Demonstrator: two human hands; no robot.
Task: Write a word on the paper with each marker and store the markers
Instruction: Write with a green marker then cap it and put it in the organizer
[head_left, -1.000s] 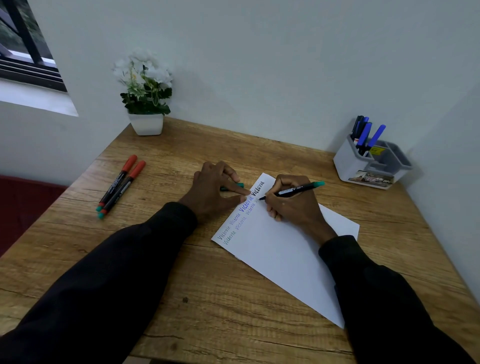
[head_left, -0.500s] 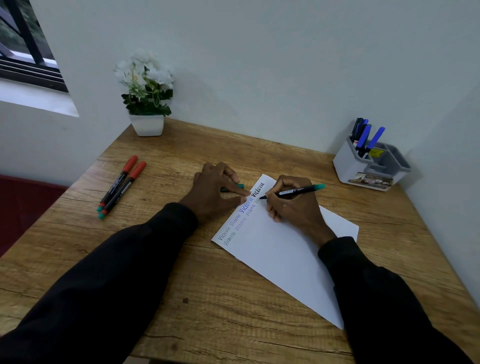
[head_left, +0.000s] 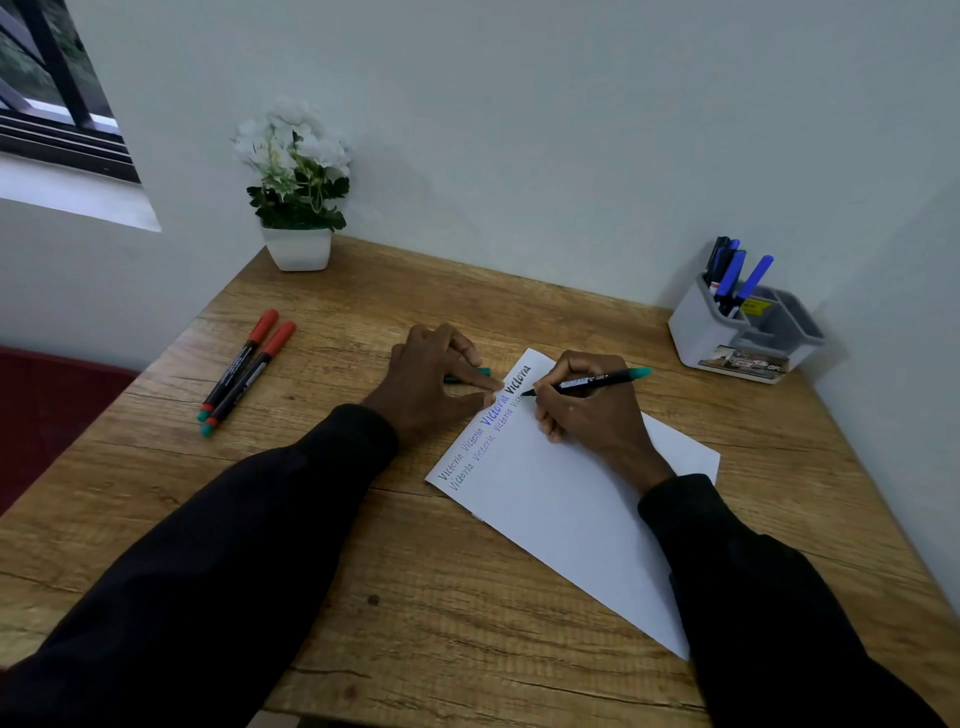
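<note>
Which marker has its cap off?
The teal-ended marker gripped by the right hand, tip on the paper; both red-capped markers lie far left.

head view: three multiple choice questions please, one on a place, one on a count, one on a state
1. Where on the desk does the pen holder stand?
A. far right corner
B. near left corner
C. centre

2. How many red-capped markers lie on the left side?
A. one
B. two
C. four

3. What is the right hand doing?
A. lying flat and empty
B. holding a marker with its tip on the paper
C. reaching into the holder

Answers:
1 A, it sits at the far right, where the two walls meet.
2 B, a pair lies side by side.
3 B, its fingers curl round the marker beside the written words.
</note>
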